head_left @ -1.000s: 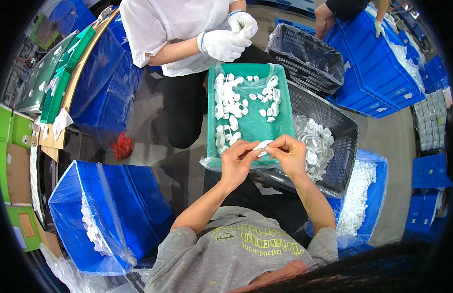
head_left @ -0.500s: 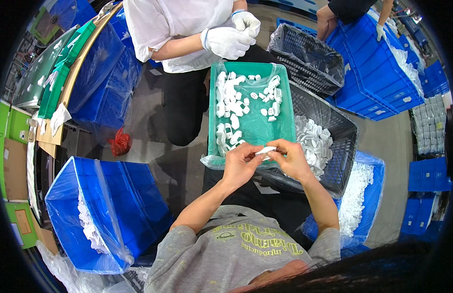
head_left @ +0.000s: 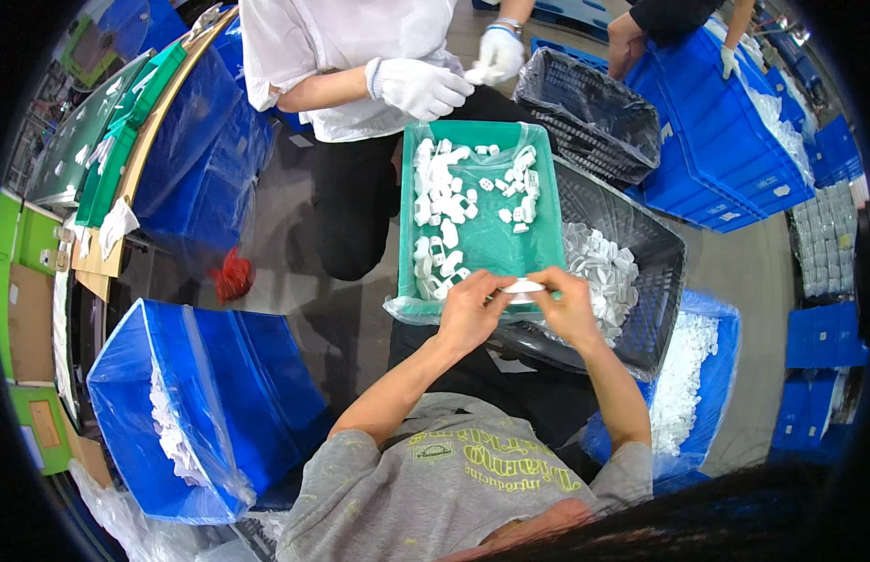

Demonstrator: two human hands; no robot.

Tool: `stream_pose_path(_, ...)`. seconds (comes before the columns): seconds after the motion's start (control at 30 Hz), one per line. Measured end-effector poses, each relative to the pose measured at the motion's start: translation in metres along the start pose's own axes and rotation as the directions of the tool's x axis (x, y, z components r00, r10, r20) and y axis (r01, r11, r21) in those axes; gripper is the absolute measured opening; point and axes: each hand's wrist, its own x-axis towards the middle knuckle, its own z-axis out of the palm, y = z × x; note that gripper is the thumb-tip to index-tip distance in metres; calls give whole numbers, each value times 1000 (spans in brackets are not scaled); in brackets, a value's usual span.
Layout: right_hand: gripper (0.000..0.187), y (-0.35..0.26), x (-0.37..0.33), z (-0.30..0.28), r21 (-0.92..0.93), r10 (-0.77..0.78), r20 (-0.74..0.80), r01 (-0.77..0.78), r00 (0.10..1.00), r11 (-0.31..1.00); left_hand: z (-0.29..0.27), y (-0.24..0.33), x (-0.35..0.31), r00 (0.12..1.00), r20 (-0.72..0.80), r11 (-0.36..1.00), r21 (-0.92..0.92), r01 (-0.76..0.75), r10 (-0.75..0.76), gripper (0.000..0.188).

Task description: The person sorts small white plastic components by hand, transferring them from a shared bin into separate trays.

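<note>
While both hands met at the tray's near edge, I logged one white part pinched between them.

Item: small white part (head_left: 523,288), long axis running left to right, held over the near rim of the green tray (head_left: 482,248). Left hand (head_left: 472,309) clamped its left end, right hand (head_left: 568,304) its right end, fingers closed on it, both equally near. Tray, holding loose white pieces (head_left: 439,201), rested on a black basket (head_left: 641,244) of more pieces. Blue bins (head_left: 200,412) stood around on a grey floor; a gloved person (head_left: 416,86) worked opposite.
</note>
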Motion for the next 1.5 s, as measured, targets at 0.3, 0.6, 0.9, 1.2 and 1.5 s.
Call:
stream_pose_path(0.3, 24, 23, -4, -70, -556, -118, -123, 30, 985, 831, -55, -30, 13, 889, -281, 843, -506, 182, -361, 14)
stream_pose_path(0.6, 16, 13, 58, 67, -564, 187, 519, 169, 834, 808, -58, -35, 4, 904, -230, 806, -565, 177, -360, 16)
stream_pose_path(0.9, 21, 30, 66, 88, -463, 263, 650, 97, 713, 881, -54, -42, 4, 926, -177, 823, -534, 195, -334, 15)
stream_pose_path(1.2, 23, 8, 56, 49, -176, 68, 442, 12, 894, 984, -50, -36, 2, 911, -156, 804, -542, 244, -382, 14)
stream_pose_path(1.5, 27, -37, 26, 7, 162, -264, 151, 240, 953, 957, -26, -10, 0, 934, 212, 704, -614, 357, -288, 23)
